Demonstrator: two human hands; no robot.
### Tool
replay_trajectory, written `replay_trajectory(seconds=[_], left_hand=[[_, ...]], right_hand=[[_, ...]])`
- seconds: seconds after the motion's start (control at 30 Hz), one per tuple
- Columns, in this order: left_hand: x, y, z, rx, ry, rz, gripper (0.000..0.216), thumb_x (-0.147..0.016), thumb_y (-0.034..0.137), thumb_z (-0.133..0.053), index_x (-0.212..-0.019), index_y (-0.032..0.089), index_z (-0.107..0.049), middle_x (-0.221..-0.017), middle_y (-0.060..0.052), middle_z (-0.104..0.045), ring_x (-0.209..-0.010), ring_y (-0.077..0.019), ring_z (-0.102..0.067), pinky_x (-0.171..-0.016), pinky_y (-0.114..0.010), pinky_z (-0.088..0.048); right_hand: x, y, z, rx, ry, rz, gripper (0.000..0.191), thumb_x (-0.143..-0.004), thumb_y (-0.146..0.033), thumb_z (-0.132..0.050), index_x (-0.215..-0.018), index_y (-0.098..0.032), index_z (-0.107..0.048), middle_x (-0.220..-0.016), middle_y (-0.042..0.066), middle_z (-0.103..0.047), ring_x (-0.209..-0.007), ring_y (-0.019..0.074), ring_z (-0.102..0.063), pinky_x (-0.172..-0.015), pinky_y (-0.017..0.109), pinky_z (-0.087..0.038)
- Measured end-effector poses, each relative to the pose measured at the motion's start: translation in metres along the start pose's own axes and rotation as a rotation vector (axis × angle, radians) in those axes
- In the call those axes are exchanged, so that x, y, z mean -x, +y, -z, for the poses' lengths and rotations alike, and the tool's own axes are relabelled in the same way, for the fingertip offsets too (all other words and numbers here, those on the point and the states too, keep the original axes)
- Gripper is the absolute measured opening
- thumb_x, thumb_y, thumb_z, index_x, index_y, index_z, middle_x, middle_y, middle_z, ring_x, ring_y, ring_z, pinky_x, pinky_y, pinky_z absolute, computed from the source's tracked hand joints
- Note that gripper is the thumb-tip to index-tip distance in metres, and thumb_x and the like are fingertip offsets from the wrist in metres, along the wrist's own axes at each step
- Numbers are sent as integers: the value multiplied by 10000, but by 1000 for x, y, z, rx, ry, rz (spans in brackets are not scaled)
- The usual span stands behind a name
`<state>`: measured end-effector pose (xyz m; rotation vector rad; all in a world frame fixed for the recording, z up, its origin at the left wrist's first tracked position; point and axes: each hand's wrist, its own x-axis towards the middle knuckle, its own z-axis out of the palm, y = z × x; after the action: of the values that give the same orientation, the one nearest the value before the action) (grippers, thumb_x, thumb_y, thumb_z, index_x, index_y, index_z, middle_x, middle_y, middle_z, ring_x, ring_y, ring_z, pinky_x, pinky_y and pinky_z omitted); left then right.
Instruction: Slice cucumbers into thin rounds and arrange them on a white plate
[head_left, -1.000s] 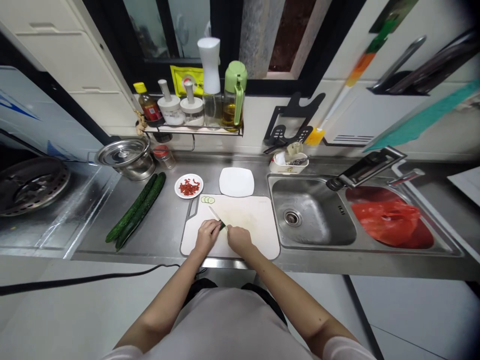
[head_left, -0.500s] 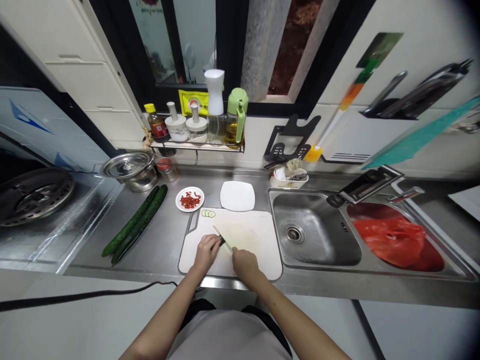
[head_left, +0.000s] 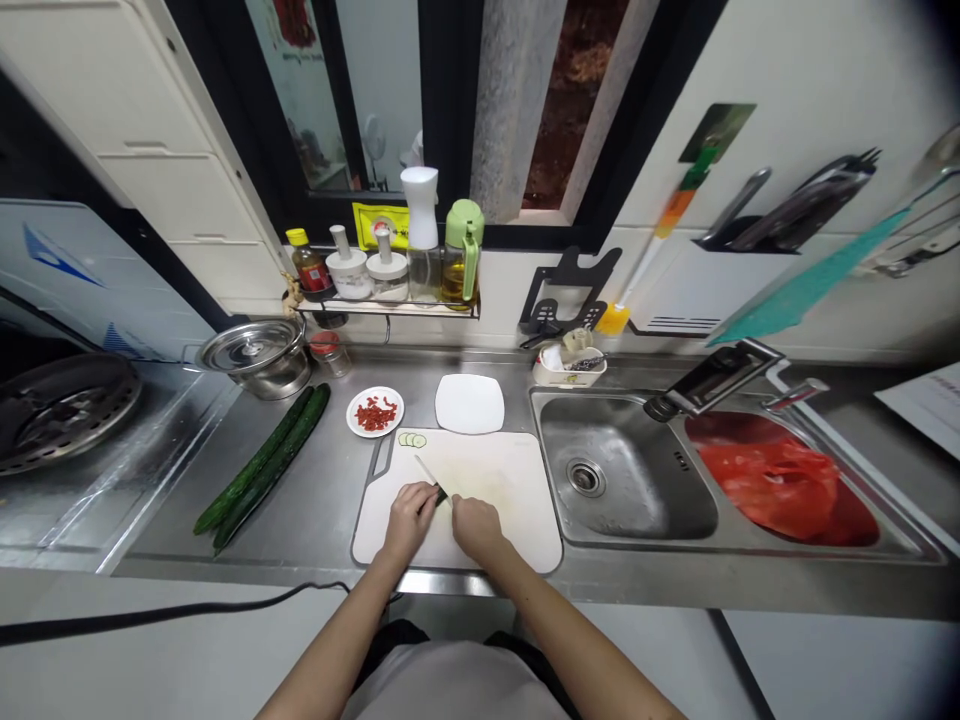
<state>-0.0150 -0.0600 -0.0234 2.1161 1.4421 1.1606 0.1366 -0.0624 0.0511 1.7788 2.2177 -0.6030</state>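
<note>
A white cutting board [head_left: 510,480] lies on the steel counter in front of me. My left hand [head_left: 409,518] is closed over a piece of cucumber on the board; most of the piece is hidden under the fingers. My right hand [head_left: 474,524] is closed on the handle of a small knife [head_left: 429,474], whose blade points up and left past my left hand. A few cucumber slices [head_left: 412,440] sit at the board's far left corner.
Two whole cucumbers [head_left: 262,468] lie on the counter to the left, near a lidded steel pot [head_left: 255,353]. A small plate of red chilli pieces [head_left: 375,412] and a white plate [head_left: 469,403] sit behind the board. The sink [head_left: 622,470] is right of the board, with a red bag [head_left: 776,485] further right.
The view has tilted up slightly. Both hands stay together on the board, with the knife shifting a little against the cucumber piece.
</note>
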Motion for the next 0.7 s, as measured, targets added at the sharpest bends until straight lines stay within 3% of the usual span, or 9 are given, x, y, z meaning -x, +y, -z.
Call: replay_trajectory(seconds=[0.27, 0.7], left_hand=[[2, -1, -2, -2, 7, -1, 209, -916, 246, -486, -976, 211, -683, -930, -62, -687, -899, -184, -614, -800, -350, -520], [4, -1, -1, -53, 17, -28, 199, -910, 241, -491, -975, 208, -676, -932, -52, -690, -900, -178, -613, -788, -333, -513]], right_hand=[[-8, -4, 0, -51, 49, 13, 318, -902, -131, -334, -1096, -139, -587, -965, 138, -697, -967, 217, -655, -764, 294, -460], [4, 0, -1, -34, 30, -1, 321, -878, -104, -354, -1086, -128, -597, -975, 147, -698, -968, 219, -654, -760, 298, -459]])
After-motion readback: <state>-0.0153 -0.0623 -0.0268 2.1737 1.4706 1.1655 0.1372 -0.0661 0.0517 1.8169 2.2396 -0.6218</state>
